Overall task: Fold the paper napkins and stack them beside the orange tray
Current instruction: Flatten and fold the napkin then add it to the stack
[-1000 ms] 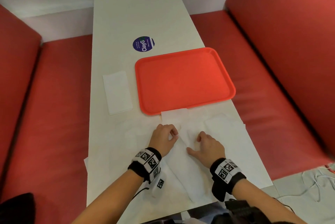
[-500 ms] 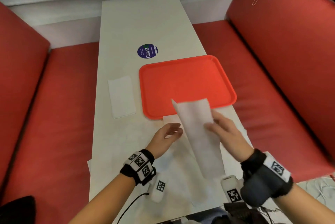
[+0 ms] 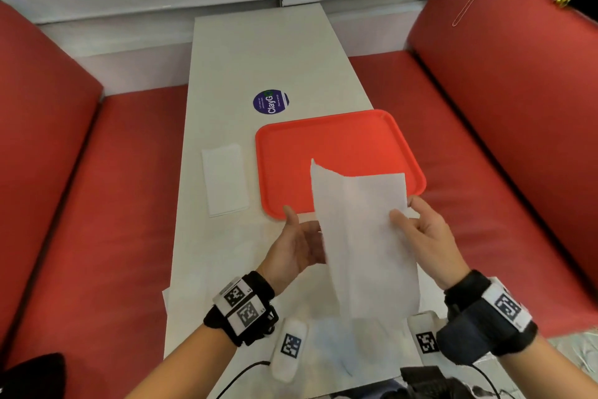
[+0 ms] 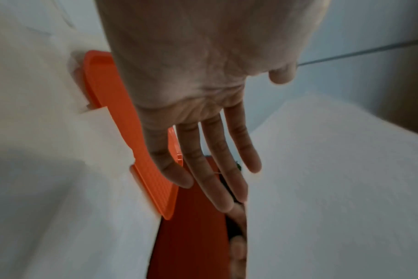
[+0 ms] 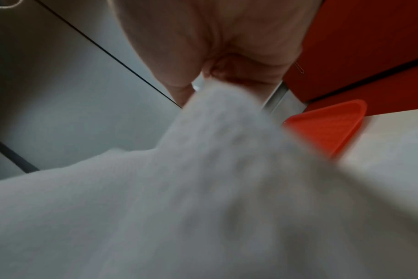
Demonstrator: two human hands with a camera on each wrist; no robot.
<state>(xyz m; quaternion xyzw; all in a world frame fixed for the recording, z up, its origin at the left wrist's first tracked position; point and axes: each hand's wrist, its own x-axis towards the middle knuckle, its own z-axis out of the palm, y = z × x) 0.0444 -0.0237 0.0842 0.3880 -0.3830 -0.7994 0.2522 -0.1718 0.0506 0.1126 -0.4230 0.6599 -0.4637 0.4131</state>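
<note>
A white paper napkin [image 3: 360, 237] hangs in the air over the near edge of the orange tray [image 3: 336, 146]. My right hand [image 3: 417, 230] pinches its right edge between thumb and fingers. In the right wrist view the napkin [image 5: 203, 188] fills the lower picture, blurred, under the pinching right hand [image 5: 203, 79]. My left hand [image 3: 301, 243] is beside the napkin's left edge, palm up, fingers straight; in the left wrist view the left hand [image 4: 210, 169] holds nothing. A folded napkin [image 3: 225, 180] lies left of the tray. More loose napkins [image 3: 339, 343] lie on the near table.
The narrow white table [image 3: 268, 52] carries a round blue sticker [image 3: 271, 101] beyond the tray. Red bench seats [image 3: 106, 204] run along both sides. Cables and dark gear [image 3: 430, 382] sit at the near table edge.
My right hand lifted a napkin off the table and raised it over the tray's near edge. The left hand let go of the table napkins, turned palm up and rose beside it.
</note>
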